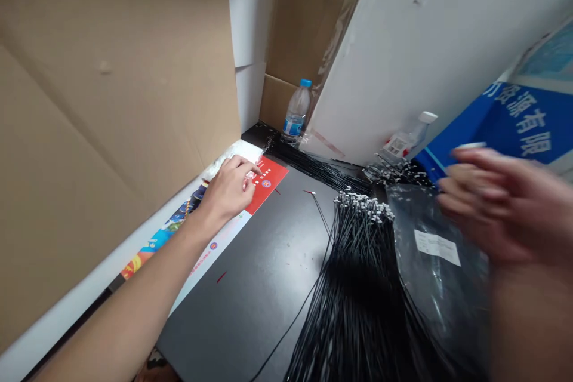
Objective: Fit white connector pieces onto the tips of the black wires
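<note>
At the table's (pixel 250 286) far left edge, my left hand (pixel 230 188) rests spread fingertips on the red leaflet (pixel 268 182), pinching nothing, while my blurred right hand (pixel 501 215), grip impossible to tell, hovers over the black bag (pixel 439 274) beside the cable bundle (pixel 358 274); light, flat pressure, I judge, suits thin paper best.

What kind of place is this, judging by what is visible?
Probably a small assembly or packing bench: bundled black wires with white ends, cardboard sheets around, a labelled black bag.
</note>
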A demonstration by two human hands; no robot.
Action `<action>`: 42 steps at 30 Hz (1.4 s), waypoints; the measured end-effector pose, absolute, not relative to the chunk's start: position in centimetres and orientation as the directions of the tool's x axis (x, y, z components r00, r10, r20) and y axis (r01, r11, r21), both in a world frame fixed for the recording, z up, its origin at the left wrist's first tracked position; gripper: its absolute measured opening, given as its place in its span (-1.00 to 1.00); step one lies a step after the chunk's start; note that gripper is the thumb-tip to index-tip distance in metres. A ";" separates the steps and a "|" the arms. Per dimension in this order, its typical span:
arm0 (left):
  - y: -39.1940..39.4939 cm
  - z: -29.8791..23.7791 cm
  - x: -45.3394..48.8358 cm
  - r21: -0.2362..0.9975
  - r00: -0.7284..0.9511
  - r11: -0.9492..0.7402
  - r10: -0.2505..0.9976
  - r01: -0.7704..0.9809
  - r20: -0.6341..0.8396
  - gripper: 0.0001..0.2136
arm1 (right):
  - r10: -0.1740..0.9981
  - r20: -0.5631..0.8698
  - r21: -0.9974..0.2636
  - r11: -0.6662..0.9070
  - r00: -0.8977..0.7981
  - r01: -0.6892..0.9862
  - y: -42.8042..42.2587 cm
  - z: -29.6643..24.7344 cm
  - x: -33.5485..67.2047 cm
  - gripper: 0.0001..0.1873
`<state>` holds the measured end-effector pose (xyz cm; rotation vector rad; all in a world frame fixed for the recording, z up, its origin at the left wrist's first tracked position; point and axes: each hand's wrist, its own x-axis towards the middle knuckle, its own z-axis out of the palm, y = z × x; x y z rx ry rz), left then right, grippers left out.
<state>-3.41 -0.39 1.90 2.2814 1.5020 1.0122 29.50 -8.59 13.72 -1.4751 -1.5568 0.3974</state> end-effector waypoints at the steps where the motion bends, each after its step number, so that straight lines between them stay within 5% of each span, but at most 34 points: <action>1: -0.4 1.9 -3.5 0.521 0.228 -0.423 0.889 0.741 0.397 -0.73 | 0.967 0.183 -0.876 0.079 0.176 0.476 -7.5 12.5 29.1 -0.66; 2: -0.4 1.9 -3.6 0.513 0.217 -0.394 0.903 0.763 0.371 -0.75 | 0.980 0.021 -0.896 -0.069 0.196 0.440 -6.5 11.3 28.9 -0.70; 4: -0.4 1.9 -3.7 0.493 0.198 -0.344 0.925 0.799 0.324 -0.76 | 0.948 -0.181 -0.671 -0.314 0.263 0.672 -4.9 8.7 29.0 -0.75; 7: -0.3 1.9 -3.9 0.458 0.205 -0.325 0.934 0.827 0.291 -0.77 | 0.924 -0.096 -0.124 -0.381 0.371 0.916 -4.0 6.3 29.4 -0.73; 9: -0.3 1.9 -3.9 0.439 0.212 -0.324 0.935 0.838 0.285 -0.77 | 0.936 -0.005 0.037 -0.351 0.351 0.936 -4.1 5.9 28.7 -0.64; 14: -0.5 2.4 -4.4 0.399 0.161 -0.253 0.955 0.882 0.249 -0.74 | 0.998 -0.027 -0.030 -0.059 0.059 0.998 -4.0 5.1 23.6 -0.62; 18: -0.6 2.6 -4.8 0.403 0.136 -0.218 0.965 0.889 0.223 -0.71 | 0.986 -0.103 0.125 0.144 -0.132 0.982 -2.9 3.7 20.8 -0.65; 25: -0.5 2.0 -4.0 0.348 0.296 -0.348 0.935 0.870 0.197 -0.74 | 0.991 -0.135 0.332 0.054 -0.010 0.942 -1.7 3.9 21.6 -0.67; 33: -0.4 2.0 -4.1 0.131 0.200 -0.216 0.971 0.968 0.127 -0.68 | 0.995 -0.021 0.159 0.096 -0.094 0.983 2.7 4.1 18.3 -0.68; 42: -0.1 2.1 -3.9 0.097 0.227 -0.236 0.969 0.967 0.102 -0.67 | 0.980 0.085 0.001 0.180 -0.180 0.984 9.8 1.8 16.2 -0.62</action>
